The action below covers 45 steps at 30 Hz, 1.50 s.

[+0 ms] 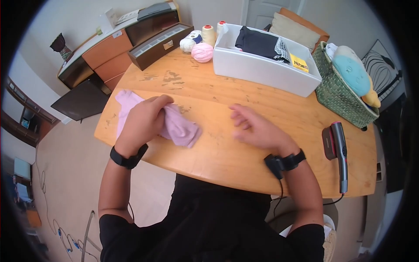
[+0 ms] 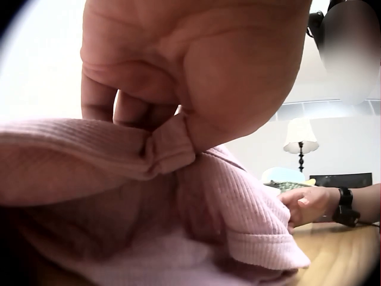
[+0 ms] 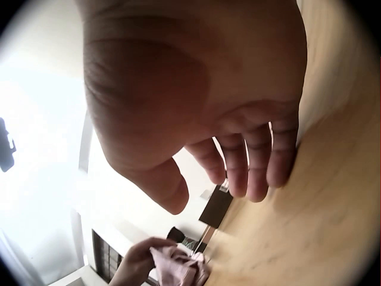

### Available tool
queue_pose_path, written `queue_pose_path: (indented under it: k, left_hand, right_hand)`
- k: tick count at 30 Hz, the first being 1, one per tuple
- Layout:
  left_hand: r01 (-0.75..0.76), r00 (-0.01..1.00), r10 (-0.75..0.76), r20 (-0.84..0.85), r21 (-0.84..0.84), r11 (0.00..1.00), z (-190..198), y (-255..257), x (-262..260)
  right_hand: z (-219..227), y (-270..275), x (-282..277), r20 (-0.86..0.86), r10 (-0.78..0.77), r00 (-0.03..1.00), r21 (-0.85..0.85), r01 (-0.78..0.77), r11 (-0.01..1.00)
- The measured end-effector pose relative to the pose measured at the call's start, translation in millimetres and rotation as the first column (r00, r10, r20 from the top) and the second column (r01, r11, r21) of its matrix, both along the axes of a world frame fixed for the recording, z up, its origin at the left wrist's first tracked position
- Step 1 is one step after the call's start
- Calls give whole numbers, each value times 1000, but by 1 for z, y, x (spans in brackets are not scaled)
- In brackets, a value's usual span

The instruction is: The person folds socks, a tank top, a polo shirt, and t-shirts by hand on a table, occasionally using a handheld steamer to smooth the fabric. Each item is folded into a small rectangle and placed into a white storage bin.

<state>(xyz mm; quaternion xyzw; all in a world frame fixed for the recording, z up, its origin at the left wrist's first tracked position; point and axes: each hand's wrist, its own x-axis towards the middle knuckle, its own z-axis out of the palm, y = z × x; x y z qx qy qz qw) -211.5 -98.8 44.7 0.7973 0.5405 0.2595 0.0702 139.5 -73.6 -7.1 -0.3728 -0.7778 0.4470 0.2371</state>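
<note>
A pale pink ribbed garment [image 1: 181, 129] lies bunched on the left part of the wooden table. My left hand [image 1: 142, 124] pinches it from above; in the left wrist view a fold of the ribbed cloth [image 2: 172, 146] is caught between thumb and fingers, and the rest droops below. To the right, apart from the garment, my right hand [image 1: 262, 131] is over the table with nothing in it. Its fingers [image 3: 257, 161] are loosely bent and the thumb stands away from them in the right wrist view.
A white bin [image 1: 262, 72] with folded dark cloth stands at the back, beside yarn balls [image 1: 202, 53] and a brown compartment box [image 1: 161, 46]. On the right are a green woven basket [image 1: 338, 94] of plush toys and a corded hair-straightener-like brush [image 1: 341, 157]. The table's front edge [image 1: 209, 177] is near my body.
</note>
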Motion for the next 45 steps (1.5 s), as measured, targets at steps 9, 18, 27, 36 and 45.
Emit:
queue_pose_path:
  k: [9,18,27,36,45]
  left_hand:
    - [256,943,-236,235,-57,965,43,-19,65]
    - [241,961,-236,142,-20,970,50,-20,57]
    - [732,677,-631,379,-253,633,64,-64,92]
    - [864,422,-689,590,-30,503,91,-73,111]
    - [445,720,-37,692,-420,791,-4,-9,47]
  right_hand:
    - [6,-24,-38,-146,-173,974,269,207,941]
    - [61,-20,54,-351,-351,868,417,481,771]
    - [85,-36,81,-668,-359,652,348,700,623]
    - [196,-72,112,-522,-545,656,853,410,-324]
    - [68,80,35,168,-417,893,782,137,609]
